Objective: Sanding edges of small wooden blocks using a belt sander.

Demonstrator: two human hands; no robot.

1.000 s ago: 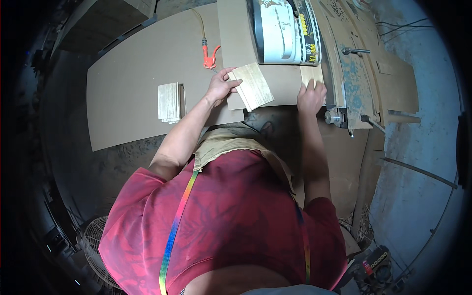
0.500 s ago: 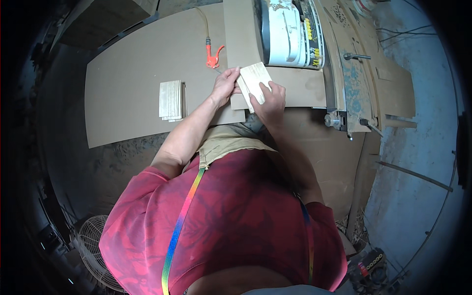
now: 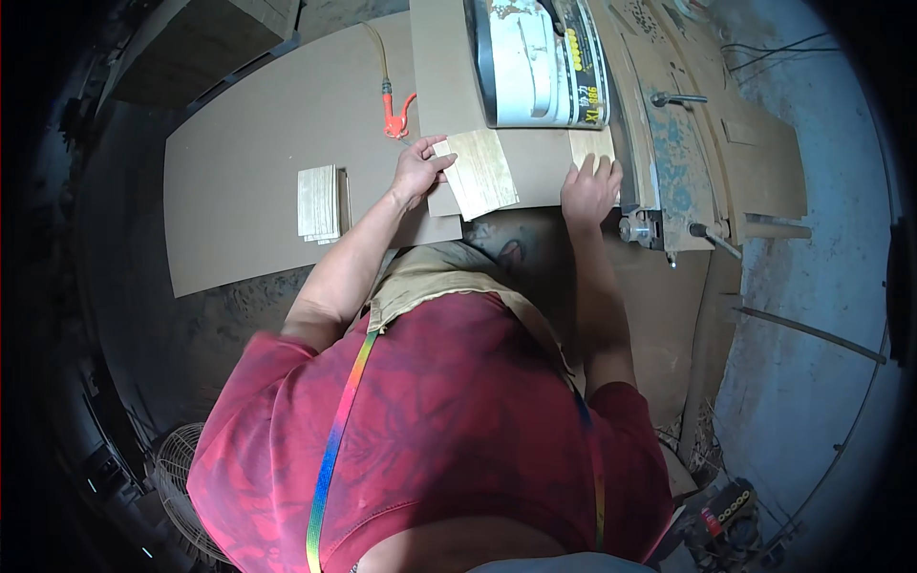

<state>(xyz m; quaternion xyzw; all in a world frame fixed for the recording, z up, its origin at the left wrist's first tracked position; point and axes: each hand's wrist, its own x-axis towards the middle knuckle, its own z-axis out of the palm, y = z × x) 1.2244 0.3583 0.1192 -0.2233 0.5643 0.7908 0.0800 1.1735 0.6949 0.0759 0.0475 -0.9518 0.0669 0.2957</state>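
One or more pale boards [image 3: 485, 174] gripped in left fingers [image 3: 426, 147], upper centre of frame. Another board [image 3: 592, 141] touched by right fingers [image 3: 604, 169], upper right; cannot tell whether grasped.

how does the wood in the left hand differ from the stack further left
The held wood is gripped by the left hand; the wood stack lies on the tabletop. The held wood slants in view; the wood stack sits nearly straight. Both are pale and grained.
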